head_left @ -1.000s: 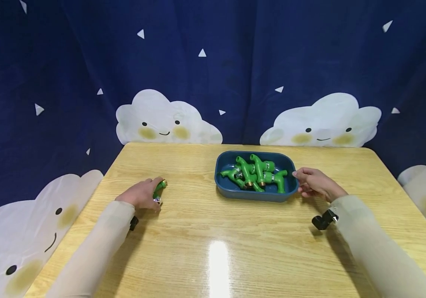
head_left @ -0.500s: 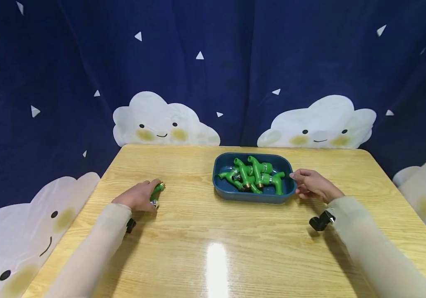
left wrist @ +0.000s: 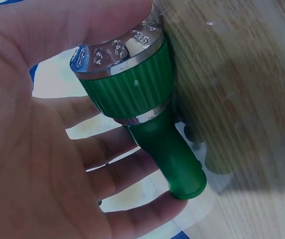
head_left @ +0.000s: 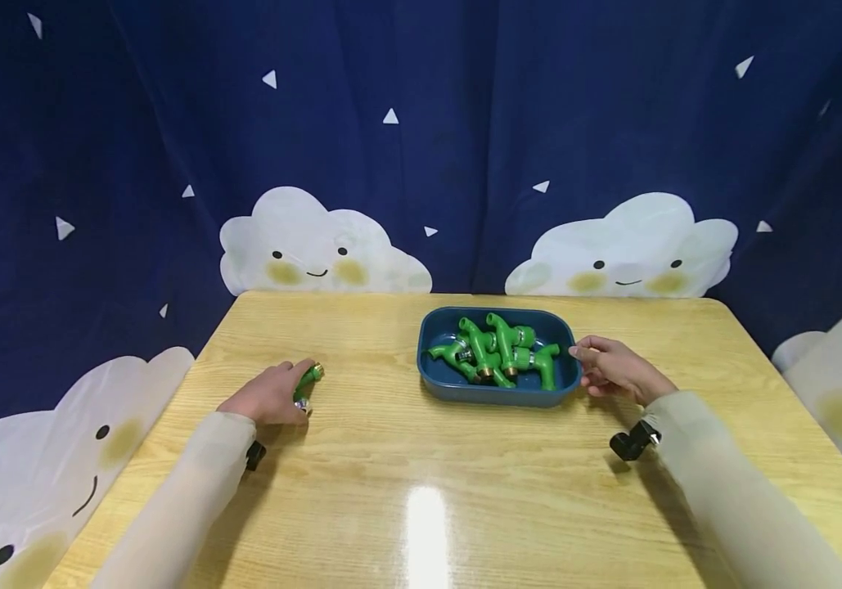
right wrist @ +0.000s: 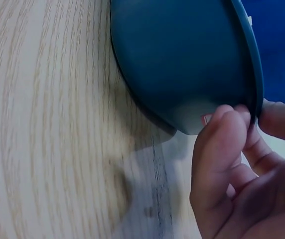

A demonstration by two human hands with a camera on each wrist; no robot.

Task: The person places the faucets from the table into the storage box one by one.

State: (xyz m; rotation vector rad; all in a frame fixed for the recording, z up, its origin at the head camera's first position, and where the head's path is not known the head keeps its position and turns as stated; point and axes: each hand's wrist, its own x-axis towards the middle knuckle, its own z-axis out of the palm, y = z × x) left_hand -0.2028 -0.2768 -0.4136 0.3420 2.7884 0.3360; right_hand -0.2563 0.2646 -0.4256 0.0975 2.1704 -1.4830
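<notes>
At the left of the table, my left hand (head_left: 269, 395) holds a green plastic tap (head_left: 306, 381) with a brass threaded end. In the left wrist view the thumb lies against the silver cap of this tap (left wrist: 132, 92), and the fingers curl behind its green body, the little finger at the end. My right hand (head_left: 615, 370) pinches the right rim of a dark blue plastic basin (head_left: 497, 396); in the right wrist view the thumb is on one side of the basin's wall (right wrist: 182, 55) and the fingers on the other. Several green taps (head_left: 505, 343) lie piled in the basin.
The wooden table (head_left: 362, 474) reaches back to a dark blue curtain (head_left: 450, 147) printed with white clouds. A black wrist camera (head_left: 632, 442) hangs under the right sleeve. Another black camera (head_left: 254, 455) sits at the left wrist.
The whole head view has shifted slightly down and to the left. Both hands keep their places, the left at the tap and the right on the basin's rim.
</notes>
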